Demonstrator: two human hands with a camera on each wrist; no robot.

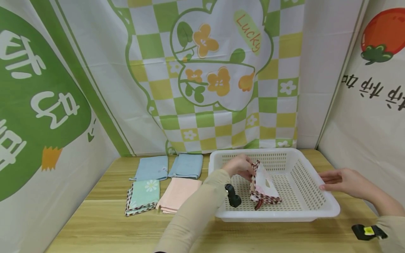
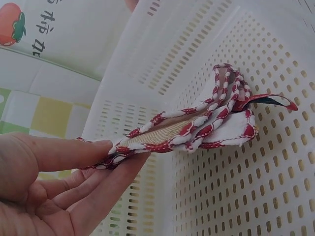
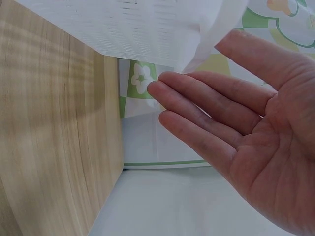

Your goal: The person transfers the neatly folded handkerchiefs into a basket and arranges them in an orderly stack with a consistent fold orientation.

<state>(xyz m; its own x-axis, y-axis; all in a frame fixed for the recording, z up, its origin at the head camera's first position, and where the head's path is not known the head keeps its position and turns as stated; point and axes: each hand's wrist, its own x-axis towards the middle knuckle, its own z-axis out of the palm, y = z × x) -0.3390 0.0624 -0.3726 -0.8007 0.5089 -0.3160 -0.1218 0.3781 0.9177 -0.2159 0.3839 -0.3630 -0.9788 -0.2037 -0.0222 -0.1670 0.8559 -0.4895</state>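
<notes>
My left hand (image 1: 241,166) pinches a folded cloth (image 1: 265,186) with a red-and-white checked edge between thumb and fingers. The cloth is inside a white plastic basket (image 1: 330,210), tilted, its far end at or just above the perforated floor. In the left wrist view, the folded layers of the cloth (image 2: 167,129) and a small loop tag show, with the left hand (image 2: 54,177) at one edge. At the basket's right rim is my right hand (image 1: 349,182), its fingers fairly straight. In the right wrist view the right hand (image 3: 246,123) has its palm showing, beside the basket (image 3: 147,29).
Left of the basket lie folded cloths: two blue ones (image 1: 152,168) (image 1: 186,166), a green one (image 1: 145,195) with checked edging, and a pink one (image 1: 179,193). All rest on a wooden table (image 1: 104,218). Printed curtains (image 1: 221,130) hang behind and at both sides.
</notes>
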